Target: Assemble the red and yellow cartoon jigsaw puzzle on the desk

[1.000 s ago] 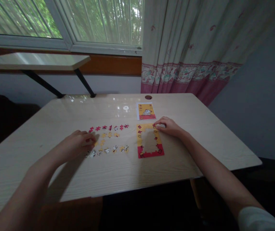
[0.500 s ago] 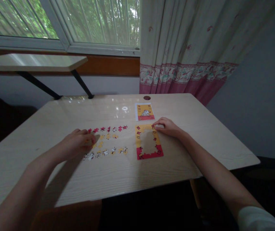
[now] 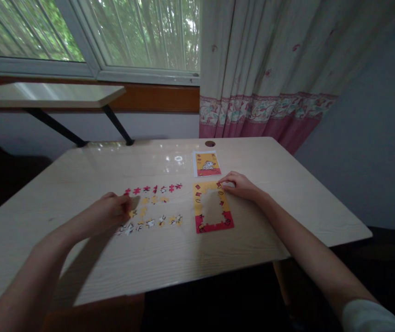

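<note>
My left hand is low over the left end of the puzzle pieces, its fingers bent and pressed together. Whatever sits between those fingertips is hidden. Beside them lie yellow jigsaw pieces, with a row of red jigsaw pieces farther back and white-and-yellow jigsaw pieces nearer me. To the right is a partly assembled jigsaw puzzle, a yellow and red border around a bare middle. My right hand grips its far right corner with thumb and fingers.
Behind the puzzle lies a picture card showing a white animal on yellow and red. The wooden table has a round hole at its back edge. A raised shelf stands at the back left, and a curtain hangs behind.
My left hand has shifted slightly left, uncovering a yellow piece near its fingertips. My right hand stays at the puzzle's corner. The whole view has moved a little.
</note>
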Demonstrator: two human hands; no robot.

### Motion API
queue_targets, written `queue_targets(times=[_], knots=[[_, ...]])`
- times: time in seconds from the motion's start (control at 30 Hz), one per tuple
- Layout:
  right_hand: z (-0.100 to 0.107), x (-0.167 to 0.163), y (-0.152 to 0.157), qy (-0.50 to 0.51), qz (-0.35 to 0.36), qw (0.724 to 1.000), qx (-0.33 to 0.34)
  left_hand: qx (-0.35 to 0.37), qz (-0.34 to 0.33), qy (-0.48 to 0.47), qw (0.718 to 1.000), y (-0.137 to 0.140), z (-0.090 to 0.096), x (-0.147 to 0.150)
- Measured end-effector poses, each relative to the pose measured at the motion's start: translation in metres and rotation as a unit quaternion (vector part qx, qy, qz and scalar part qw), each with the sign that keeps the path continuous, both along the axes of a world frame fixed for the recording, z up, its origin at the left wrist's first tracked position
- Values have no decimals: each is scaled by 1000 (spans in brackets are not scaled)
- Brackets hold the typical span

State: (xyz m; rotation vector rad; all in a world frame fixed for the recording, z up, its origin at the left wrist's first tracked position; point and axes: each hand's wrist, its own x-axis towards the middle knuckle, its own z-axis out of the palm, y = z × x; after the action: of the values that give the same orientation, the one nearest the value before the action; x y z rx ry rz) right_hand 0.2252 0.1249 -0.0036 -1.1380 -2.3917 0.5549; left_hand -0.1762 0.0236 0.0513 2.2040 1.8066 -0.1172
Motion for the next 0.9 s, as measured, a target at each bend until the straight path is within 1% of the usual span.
queue_targets(times=[0.1,0.17,0.23,0.27,0.3,0.37,0.43,0.5,0.53,0.6,0.67,0.8,0.9], knots=[[-2,1,1,3,2,1000,1,-7,13,-45,999,-3,-2,-6],[-3,2,3,5,11,1000,14,-5,21,-98,995,-3,-1,-9],[-4,0,5,8,14,999,45,29,32,-171,984,-1,3,-6],[-4,-2,6,14,11,998,68,52,39,-215,974,2,7,0],[-4,-5,6,25,5,995,94,75,48,-263,961,5,10,9],[-4,-13,4,64,-10,986,151,80,61,-365,925,15,16,36],[-2,-23,-2,113,-16,972,203,69,73,-453,886,26,19,70],[0,-32,-10,139,0,963,231,50,83,-511,854,38,16,105],[2,-35,-14,150,7,958,243,23,86,-530,843,43,13,120],[4,-40,-20,151,10,954,259,-4,97,-561,822,51,5,143],[4,-43,-23,141,12,951,274,-27,110,-585,803,56,-4,156],[2,-45,-22,128,19,948,290,-53,129,-620,772,57,-15,162],[0,-47,-22,126,18,945,300,-66,127,-626,767,54,-17,162]])
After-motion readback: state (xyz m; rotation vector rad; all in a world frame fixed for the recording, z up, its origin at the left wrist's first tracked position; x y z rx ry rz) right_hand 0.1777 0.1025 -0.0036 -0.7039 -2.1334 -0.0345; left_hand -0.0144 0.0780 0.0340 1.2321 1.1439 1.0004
